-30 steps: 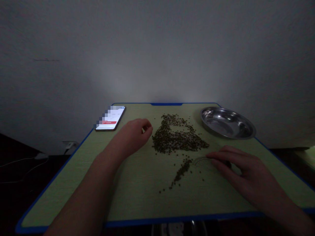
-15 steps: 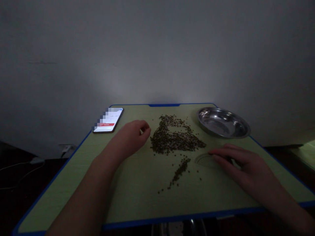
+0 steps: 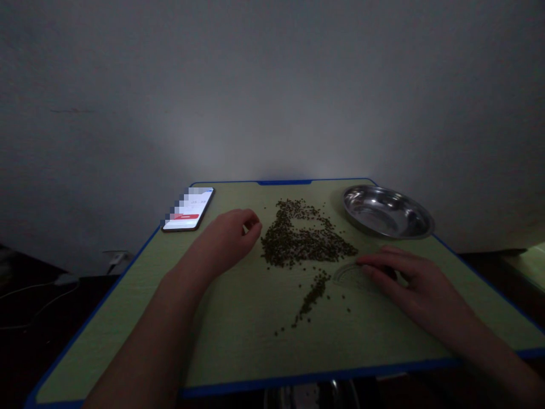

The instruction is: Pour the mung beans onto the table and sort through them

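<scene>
A pile of small greenish-brown beans (image 3: 302,244) lies spread on the table, with a thin line of beans (image 3: 313,295) in front of it. My right hand (image 3: 409,281) pinches a clear plastic protractor (image 3: 344,271) between thumb and fingers. The protractor's curved edge faces the beans, just right of the thin line; its rear part is hidden by my fingers. At the pile's left side rests my left hand (image 3: 234,233), its fingers curled in toward the thumb. Nothing shows in it.
A shiny steel bowl (image 3: 387,213) stands at the back right, tilted in view. On the back left lies a phone (image 3: 187,210) with its screen lit. The light green table (image 3: 238,341) has a blue rim, and a wall (image 3: 272,102) rises behind it.
My right hand has shifted slightly to the left with the protractor, whose edge is now nearer the thin line of beans. My left hand has stayed in place.
</scene>
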`<state>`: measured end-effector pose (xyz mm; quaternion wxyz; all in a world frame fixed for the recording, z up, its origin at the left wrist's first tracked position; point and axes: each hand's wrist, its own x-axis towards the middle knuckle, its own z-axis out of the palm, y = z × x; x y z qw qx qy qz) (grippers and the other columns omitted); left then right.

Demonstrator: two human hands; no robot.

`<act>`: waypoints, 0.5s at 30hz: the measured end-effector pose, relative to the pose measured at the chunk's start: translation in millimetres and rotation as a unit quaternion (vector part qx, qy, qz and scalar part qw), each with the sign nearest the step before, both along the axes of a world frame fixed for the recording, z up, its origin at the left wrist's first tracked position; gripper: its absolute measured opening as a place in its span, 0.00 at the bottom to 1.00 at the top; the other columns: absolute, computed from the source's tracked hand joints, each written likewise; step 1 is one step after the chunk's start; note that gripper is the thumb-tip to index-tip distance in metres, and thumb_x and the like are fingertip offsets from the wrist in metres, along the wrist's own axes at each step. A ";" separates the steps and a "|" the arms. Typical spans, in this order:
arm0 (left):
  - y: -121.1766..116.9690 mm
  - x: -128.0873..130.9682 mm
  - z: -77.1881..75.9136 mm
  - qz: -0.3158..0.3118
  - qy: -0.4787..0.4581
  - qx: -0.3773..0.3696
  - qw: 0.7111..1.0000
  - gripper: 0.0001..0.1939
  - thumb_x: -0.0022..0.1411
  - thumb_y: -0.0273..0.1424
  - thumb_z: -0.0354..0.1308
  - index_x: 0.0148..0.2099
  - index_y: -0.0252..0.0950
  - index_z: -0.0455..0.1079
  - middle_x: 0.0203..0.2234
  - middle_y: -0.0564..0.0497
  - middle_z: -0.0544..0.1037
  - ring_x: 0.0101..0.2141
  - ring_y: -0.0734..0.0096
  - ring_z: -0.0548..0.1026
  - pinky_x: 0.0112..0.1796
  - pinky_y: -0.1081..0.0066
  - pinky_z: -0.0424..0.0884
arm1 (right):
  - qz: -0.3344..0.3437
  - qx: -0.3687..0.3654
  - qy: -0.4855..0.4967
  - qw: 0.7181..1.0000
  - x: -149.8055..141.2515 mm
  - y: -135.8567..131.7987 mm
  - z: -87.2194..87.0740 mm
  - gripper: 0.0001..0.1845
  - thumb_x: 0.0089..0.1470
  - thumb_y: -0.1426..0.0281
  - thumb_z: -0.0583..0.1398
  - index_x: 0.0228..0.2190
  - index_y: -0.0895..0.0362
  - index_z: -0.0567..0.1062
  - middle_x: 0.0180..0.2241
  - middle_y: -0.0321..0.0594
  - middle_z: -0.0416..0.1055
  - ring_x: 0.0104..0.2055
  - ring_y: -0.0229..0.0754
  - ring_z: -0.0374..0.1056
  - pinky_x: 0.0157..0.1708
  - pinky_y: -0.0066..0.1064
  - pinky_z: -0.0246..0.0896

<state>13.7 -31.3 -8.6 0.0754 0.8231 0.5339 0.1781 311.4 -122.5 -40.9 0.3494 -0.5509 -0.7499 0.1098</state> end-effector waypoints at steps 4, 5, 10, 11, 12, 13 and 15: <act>-0.9 0.1 -0.7 -0.004 -0.004 -0.002 1.000 0.12 0.62 0.34 0.47 0.35 0.36 0.71 0.32 0.46 0.78 0.31 0.67 0.74 0.32 0.69 0.68 | -0.007 0.008 -0.005 1.000 -0.9 2.9 3.0 0.09 0.56 0.66 0.58 0.32 0.53 0.79 0.32 0.40 0.77 0.33 0.44 0.73 0.26 0.33 0.66; -1.0 0.2 -0.7 -0.005 -0.004 -0.004 1.000 0.12 0.62 0.34 0.47 0.36 0.36 0.71 0.33 0.46 0.78 0.31 0.67 0.74 0.32 0.68 0.68 | 0.001 0.008 -0.006 1.000 -1.7 4.2 4.9 0.10 0.57 0.66 0.57 0.33 0.54 0.78 0.31 0.40 0.77 0.32 0.44 0.72 0.27 0.32 0.66; -0.5 1.2 -0.2 0.001 0.000 -0.014 1.000 0.12 0.62 0.34 0.47 0.36 0.35 0.71 0.32 0.45 0.78 0.31 0.66 0.73 0.33 0.67 0.68 | 0.091 0.006 -0.031 0.995 -9.7 14.7 10.8 0.10 0.61 0.67 0.55 0.36 0.54 0.77 0.31 0.39 0.74 0.34 0.42 0.71 0.33 0.35 0.66; -0.4 1.3 -0.1 0.003 0.001 -0.014 1.000 0.13 0.62 0.34 0.47 0.36 0.35 0.71 0.33 0.45 0.78 0.31 0.66 0.73 0.33 0.67 0.68 | 0.102 0.006 -0.036 0.994 -10.8 17.0 10.4 0.10 0.61 0.68 0.55 0.36 0.54 0.77 0.32 0.40 0.74 0.34 0.42 0.71 0.34 0.35 0.66; -0.4 1.3 -0.1 0.005 0.001 -0.015 1.000 0.13 0.62 0.34 0.47 0.36 0.35 0.71 0.33 0.45 0.78 0.31 0.66 0.73 0.33 0.67 0.68 | 0.110 0.004 -0.041 0.993 -11.3 19.0 9.5 0.10 0.61 0.68 0.55 0.36 0.54 0.77 0.33 0.40 0.75 0.35 0.42 0.71 0.35 0.35 0.66; -0.5 1.2 0.0 0.004 0.000 -0.015 1.000 0.13 0.62 0.34 0.47 0.36 0.35 0.71 0.33 0.45 0.78 0.32 0.66 0.73 0.33 0.67 0.68 | 0.115 0.002 -0.044 0.992 -11.3 20.6 8.4 0.10 0.61 0.68 0.55 0.37 0.54 0.76 0.34 0.41 0.75 0.36 0.42 0.71 0.36 0.36 0.66; -0.8 1.0 0.2 0.002 -0.002 -0.015 1.000 0.12 0.62 0.34 0.47 0.36 0.36 0.71 0.33 0.46 0.78 0.32 0.66 0.73 0.33 0.68 0.67 | 0.122 -0.003 -0.047 0.991 -10.1 22.0 5.8 0.10 0.61 0.68 0.55 0.37 0.54 0.76 0.35 0.41 0.75 0.37 0.43 0.71 0.37 0.36 0.66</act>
